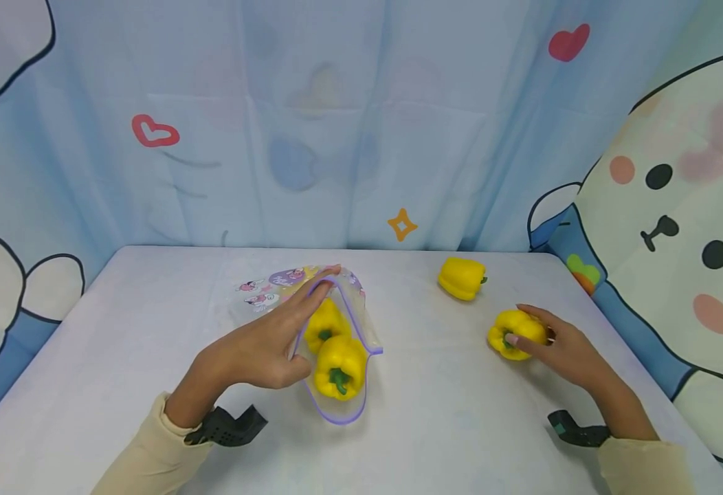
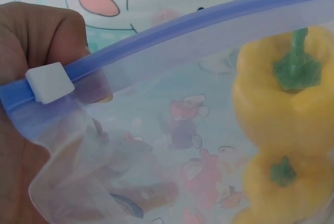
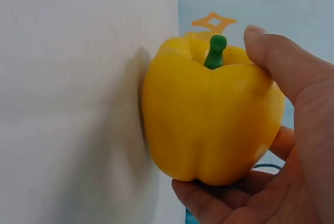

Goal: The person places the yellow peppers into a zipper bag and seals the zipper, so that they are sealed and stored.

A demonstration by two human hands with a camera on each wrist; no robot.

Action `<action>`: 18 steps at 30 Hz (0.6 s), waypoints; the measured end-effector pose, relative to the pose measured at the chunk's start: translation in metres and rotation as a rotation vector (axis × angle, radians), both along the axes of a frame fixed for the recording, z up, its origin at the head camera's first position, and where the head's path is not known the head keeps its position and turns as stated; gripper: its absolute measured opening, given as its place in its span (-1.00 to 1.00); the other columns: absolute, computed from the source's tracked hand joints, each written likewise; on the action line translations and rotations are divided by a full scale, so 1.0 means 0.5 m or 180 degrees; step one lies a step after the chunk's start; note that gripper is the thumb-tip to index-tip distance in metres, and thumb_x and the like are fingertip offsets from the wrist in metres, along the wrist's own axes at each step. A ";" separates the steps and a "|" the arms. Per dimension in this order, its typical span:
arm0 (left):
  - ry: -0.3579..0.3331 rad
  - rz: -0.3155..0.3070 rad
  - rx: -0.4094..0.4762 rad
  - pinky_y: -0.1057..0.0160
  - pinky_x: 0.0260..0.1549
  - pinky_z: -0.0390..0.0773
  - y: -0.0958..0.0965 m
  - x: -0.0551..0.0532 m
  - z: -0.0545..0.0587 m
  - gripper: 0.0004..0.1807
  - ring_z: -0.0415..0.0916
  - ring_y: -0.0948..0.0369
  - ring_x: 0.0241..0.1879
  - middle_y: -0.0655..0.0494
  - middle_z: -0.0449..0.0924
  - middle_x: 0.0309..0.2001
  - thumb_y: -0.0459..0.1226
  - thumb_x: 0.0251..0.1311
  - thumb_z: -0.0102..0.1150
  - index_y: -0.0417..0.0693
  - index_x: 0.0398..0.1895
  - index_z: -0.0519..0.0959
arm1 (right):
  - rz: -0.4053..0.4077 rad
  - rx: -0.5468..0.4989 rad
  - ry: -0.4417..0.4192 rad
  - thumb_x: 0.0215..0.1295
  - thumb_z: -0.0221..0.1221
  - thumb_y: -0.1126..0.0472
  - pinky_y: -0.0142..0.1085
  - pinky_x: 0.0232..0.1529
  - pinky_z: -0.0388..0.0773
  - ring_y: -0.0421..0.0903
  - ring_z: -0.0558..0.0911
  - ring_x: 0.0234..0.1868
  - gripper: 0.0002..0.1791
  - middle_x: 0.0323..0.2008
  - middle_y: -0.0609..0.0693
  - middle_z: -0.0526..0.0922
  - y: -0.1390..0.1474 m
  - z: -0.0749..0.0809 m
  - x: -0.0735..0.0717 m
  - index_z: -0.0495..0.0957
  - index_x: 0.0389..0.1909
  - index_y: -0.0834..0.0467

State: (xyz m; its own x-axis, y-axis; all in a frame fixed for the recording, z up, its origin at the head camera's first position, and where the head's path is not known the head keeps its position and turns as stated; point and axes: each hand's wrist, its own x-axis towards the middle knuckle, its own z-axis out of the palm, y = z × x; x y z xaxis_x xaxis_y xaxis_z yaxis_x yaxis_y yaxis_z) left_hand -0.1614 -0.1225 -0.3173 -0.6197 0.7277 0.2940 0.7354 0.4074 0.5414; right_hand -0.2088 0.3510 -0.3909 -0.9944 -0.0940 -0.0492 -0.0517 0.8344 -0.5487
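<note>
My left hand [image 1: 262,354] grips one side of a clear zip bag [image 1: 264,292] with a purple rim and cartoon prints. The bag's mouth gapes toward me, showing two yellow bell peppers inside, one in front [image 1: 339,364] and another behind it [image 1: 326,317]. In the left wrist view, the thumb pinches the purple rim beside a white slider [image 2: 50,83]. Over on the right, my right hand [image 1: 565,350] holds another yellow bell pepper [image 3: 209,119], thumb near its green stem and fingers beneath. Whether this pepper touches the table cannot be told.
One more yellow bell pepper [image 1: 460,278] lies on its side near the back of the white-covered table [image 1: 436,426], beyond the right hand. A blue cartoon curtain [image 1: 349,137] hangs behind the table. Dark straps with camera mounts sit on both wrists.
</note>
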 end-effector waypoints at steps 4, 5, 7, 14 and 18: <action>-0.0012 0.0006 -0.0009 0.05 0.39 -0.04 0.000 0.000 0.000 0.07 -0.37 0.23 0.50 0.16 -0.45 0.55 -0.43 -0.16 -0.04 -0.28 0.52 -0.25 | 0.0011 -0.0068 0.0116 0.26 0.14 -0.27 0.21 0.04 0.44 0.35 0.33 0.14 -0.06 0.34 0.43 0.18 -0.012 0.005 0.002 0.11 0.48 0.21; -0.0013 0.0006 -0.0010 0.05 0.39 -0.05 0.000 0.000 0.000 0.07 -0.37 0.23 0.50 0.16 -0.45 0.55 -0.43 -0.16 -0.03 -0.28 0.53 -0.25 | 0.0018 -0.0090 0.0151 0.26 0.14 -0.26 0.22 0.04 0.44 0.35 0.33 0.14 -0.06 0.34 0.43 0.18 -0.015 0.006 0.003 0.11 0.48 0.21; -0.0018 0.0009 -0.0017 0.04 0.39 -0.05 0.000 0.000 0.000 0.07 -0.37 0.23 0.50 0.16 -0.46 0.55 -0.43 -0.16 -0.03 -0.27 0.53 -0.25 | 0.0028 -0.0145 0.0213 0.26 0.14 -0.25 0.22 0.05 0.43 0.34 0.33 0.15 -0.08 0.35 0.41 0.18 -0.024 0.008 0.006 0.11 0.48 0.19; -0.0001 -0.0006 -0.0002 0.06 0.39 -0.07 -0.001 0.000 0.000 0.07 -0.38 0.23 0.50 0.15 -0.46 0.55 -0.42 -0.16 -0.04 -0.27 0.53 -0.26 | 0.0175 -0.0380 0.0277 0.26 0.17 -0.22 0.18 0.09 0.43 0.30 0.34 0.20 -0.12 0.38 0.35 0.18 -0.075 0.007 0.015 0.14 0.49 0.11; 0.0013 -0.0011 0.0009 0.06 0.39 -0.07 -0.001 -0.001 0.000 0.06 -0.38 0.23 0.50 0.14 -0.45 0.55 -0.41 -0.16 -0.05 -0.28 0.53 -0.25 | 0.0337 -0.0455 0.0370 0.27 0.21 -0.14 0.17 0.12 0.40 0.28 0.35 0.21 -0.17 0.37 0.32 0.22 -0.106 0.013 0.022 0.18 0.47 0.11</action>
